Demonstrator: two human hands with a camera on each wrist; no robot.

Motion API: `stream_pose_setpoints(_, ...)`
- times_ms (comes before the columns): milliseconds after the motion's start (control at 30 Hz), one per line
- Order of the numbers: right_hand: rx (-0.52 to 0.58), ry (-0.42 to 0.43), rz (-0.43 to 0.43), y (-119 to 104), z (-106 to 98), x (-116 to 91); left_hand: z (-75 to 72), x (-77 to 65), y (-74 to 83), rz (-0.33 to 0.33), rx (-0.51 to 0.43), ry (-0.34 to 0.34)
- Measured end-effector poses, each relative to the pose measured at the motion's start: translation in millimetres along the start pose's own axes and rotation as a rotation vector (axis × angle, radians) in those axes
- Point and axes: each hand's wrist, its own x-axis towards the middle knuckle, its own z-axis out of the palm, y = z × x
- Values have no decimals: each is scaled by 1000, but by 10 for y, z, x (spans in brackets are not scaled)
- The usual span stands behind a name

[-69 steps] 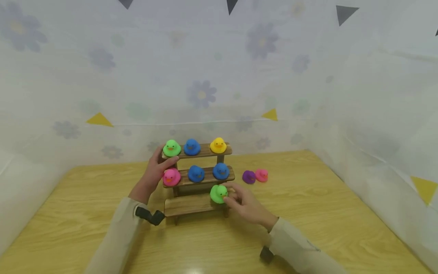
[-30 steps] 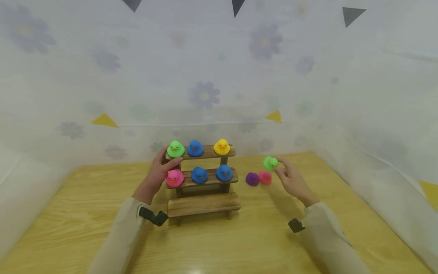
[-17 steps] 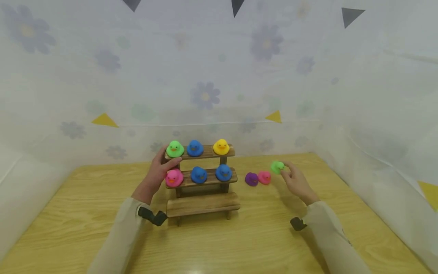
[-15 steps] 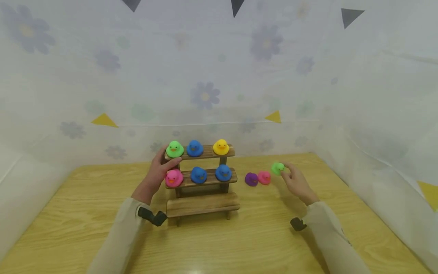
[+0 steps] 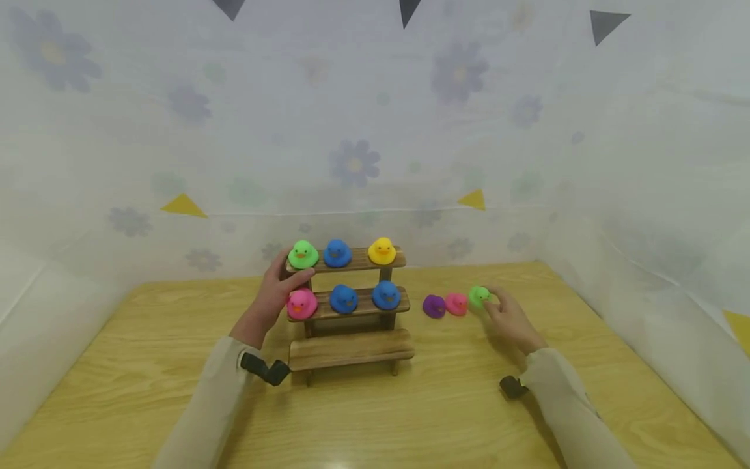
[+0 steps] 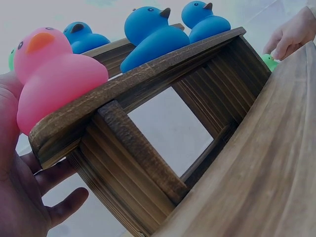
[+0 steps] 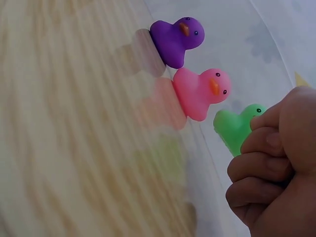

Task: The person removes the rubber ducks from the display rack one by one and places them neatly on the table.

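My left hand (image 5: 267,303) holds the left end of a three-tier wooden stand (image 5: 351,350), its thumb in front and fingers partly hidden behind. On the top tier sit a green rubber duck (image 5: 303,255), a blue one (image 5: 337,253) and a yellow one (image 5: 382,251). The middle tier bears a pink duck (image 6: 57,79) and two blue ducks (image 5: 344,299); the lowest is bare. Right of the stand, my right hand (image 5: 511,320) pinches another green duck (image 7: 236,127) between thumb and fingers, low over the table. Whether its base touches the wood I cannot tell.
A purple duck (image 5: 434,306) and a pink duck (image 5: 456,304) sit side by side on the wooden table (image 5: 375,417), just left of the held duck. White flowered sheeting (image 5: 351,98) with triangular flags rises behind the table and along its sides.
My right hand took the green duck off the lowest tier, carried it right past the purple and pink ducks, then lowered it beside the pink one. The left hand stays at the stand.
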Motion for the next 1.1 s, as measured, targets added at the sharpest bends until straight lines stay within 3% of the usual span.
stream_pose_setpoints(233,-27,16,48,7,-1,-5,14,25,13,4,7,4)
stream_pose_setpoints(300,6,13,74,-2,3,-22,20,31,20,12,5,-3)
stream_pose_setpoints(467,236,-51,227,-12,64,-73,12,16,10,5,11,4)
stream_pose_setpoints(533,305,-68,245,2,89,-77,5,7,2,-4,18,14)
stream_pose_setpoints(700,326,-74,213,50,108,-59,5,-7,7,0,34,9)
stream_pose_setpoints(933,-6,-35,83,86,58,-5,-4,7,16,-14,33,18)
stream_pose_setpoints(1100,-44,-35,78,65,57,-14,-9,0,0,-8,32,10)
